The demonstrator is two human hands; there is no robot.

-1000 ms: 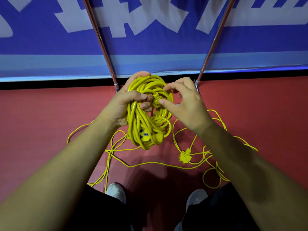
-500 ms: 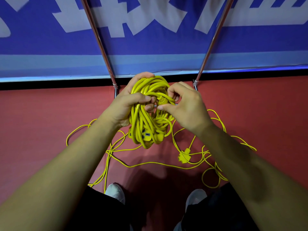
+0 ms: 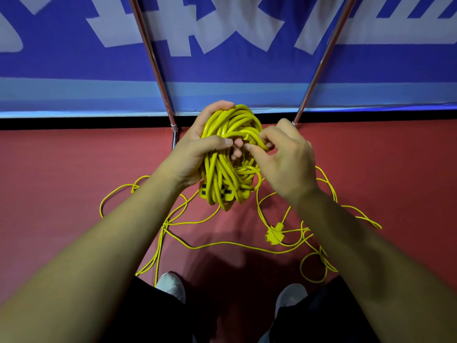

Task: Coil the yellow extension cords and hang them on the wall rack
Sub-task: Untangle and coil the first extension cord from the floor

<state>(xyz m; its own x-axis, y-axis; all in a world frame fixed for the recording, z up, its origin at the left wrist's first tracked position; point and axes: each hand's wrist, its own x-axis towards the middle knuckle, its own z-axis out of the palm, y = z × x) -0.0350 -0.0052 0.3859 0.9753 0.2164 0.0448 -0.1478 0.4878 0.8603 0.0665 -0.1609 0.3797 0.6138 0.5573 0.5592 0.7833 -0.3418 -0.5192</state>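
While the left hand grips the coiled cord, fingers wrapped round its loops, the right hand pinches one strand just beside them. That strand probably wants tucking tight so the bundle holds. A loose cord lies on the floor below.
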